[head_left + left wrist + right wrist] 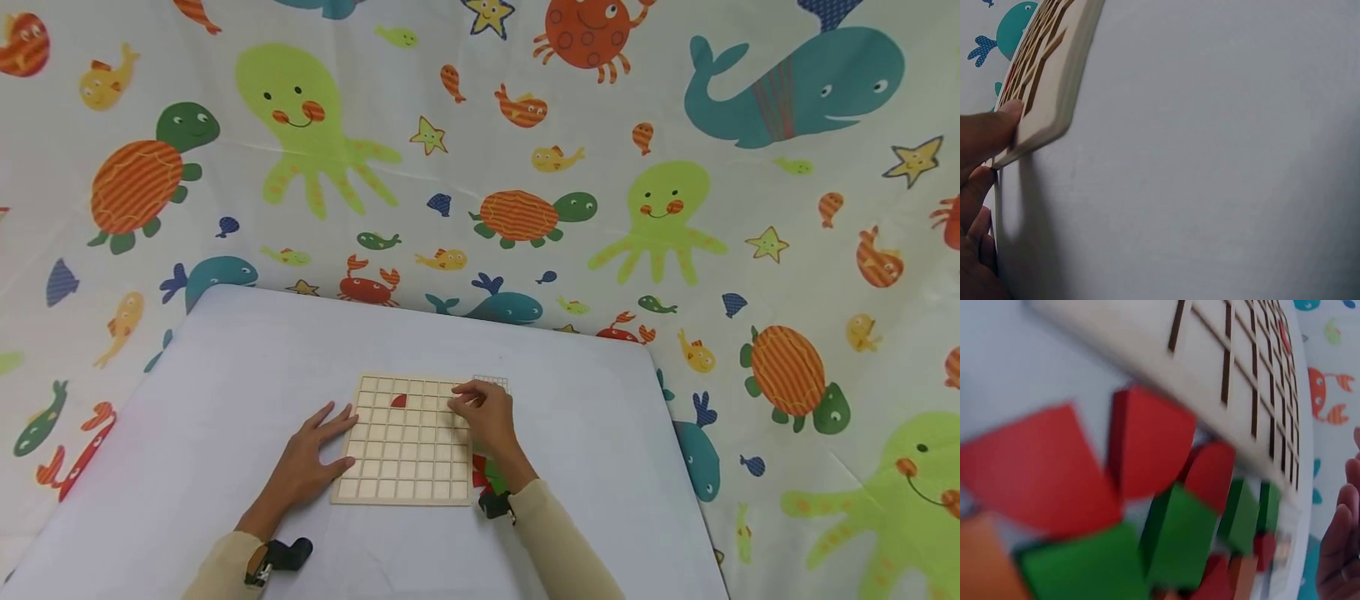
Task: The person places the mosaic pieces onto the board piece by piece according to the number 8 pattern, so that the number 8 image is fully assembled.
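Note:
A square wooden grid board lies on the white table. One red quarter-circle piece sits in a cell of its second row. My left hand touches the board's left edge with fingers spread, its thumb resting on the border in the left wrist view. Over the board's upper right corner, my right hand has thumb and index fingertips close together; I cannot tell whether a piece is between them. Red blocks and green blocks lie beside the board's right side, below the right wrist, partly hidden in the head view.
A card printed with a small grid lies behind the right hand, partly covered. An orange block shows among the loose pieces. Behind the white table hangs a cloth printed with sea animals.

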{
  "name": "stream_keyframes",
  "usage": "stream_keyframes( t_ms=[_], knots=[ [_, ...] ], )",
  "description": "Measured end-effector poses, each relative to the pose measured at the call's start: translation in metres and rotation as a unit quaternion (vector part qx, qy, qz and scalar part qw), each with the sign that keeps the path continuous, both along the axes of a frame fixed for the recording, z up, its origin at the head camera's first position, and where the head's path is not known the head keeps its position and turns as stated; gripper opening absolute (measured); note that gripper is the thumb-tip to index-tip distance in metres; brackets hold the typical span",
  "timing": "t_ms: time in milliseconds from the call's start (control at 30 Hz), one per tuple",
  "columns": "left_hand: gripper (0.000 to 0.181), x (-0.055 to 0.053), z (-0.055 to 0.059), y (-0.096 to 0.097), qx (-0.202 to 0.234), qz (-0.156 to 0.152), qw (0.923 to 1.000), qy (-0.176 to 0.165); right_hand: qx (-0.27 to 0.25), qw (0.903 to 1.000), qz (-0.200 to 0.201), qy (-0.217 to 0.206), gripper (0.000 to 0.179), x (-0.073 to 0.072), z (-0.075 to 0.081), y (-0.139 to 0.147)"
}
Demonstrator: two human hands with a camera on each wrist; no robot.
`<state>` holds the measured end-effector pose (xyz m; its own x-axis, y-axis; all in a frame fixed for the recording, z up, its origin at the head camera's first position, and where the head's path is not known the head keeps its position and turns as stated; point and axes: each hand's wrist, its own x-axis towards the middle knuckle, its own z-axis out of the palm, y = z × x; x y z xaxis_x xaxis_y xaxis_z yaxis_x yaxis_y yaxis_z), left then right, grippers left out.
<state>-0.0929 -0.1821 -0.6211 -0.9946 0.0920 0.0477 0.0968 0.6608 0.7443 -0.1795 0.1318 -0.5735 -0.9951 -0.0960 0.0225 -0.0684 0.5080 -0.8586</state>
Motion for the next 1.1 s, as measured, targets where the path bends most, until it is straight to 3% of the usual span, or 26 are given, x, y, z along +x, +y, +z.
stream_keyframes(
  t_ms=[233, 433, 567, 767, 900, 1100],
  knots=[
    [0.074, 0.000, 0.004, 0.000, 0.002, -0.002, 1.0000, -0.002, -0.002, 0.9987, -0.052, -0.004, 0.015, 0.011, -0.006, 0.041],
    [0.074, 0.000, 0.007, 0.000, 0.002, -0.006, 0.9999, -0.011, 0.037, 0.9927, -0.109, -0.034, 0.013, 0.024, -0.011, 0.062],
    [0.074, 0.000, 0.007, 0.000, 0.004, -0.006, 0.9999, -0.015, 0.041, 0.9891, -0.126, -0.064, 0.016, 0.031, -0.014, 0.071],
    [0.074, 0.000, 0.005, 0.001, 0.008, -0.004, 1.0000, -0.003, 0.082, 0.9850, -0.112, -0.103, 0.021, 0.039, -0.019, 0.078],
    [0.073, 0.001, 0.005, 0.003, 0.011, -0.003, 0.9999, 0.013, 0.117, 0.9840, -0.090, -0.100, 0.018, 0.040, -0.022, 0.079],
    [0.073, 0.000, 0.004, 0.002, 0.009, -0.003, 0.9999, 0.010, 0.113, 0.9873, -0.059, -0.095, 0.011, 0.037, -0.018, 0.080]
  ],
)
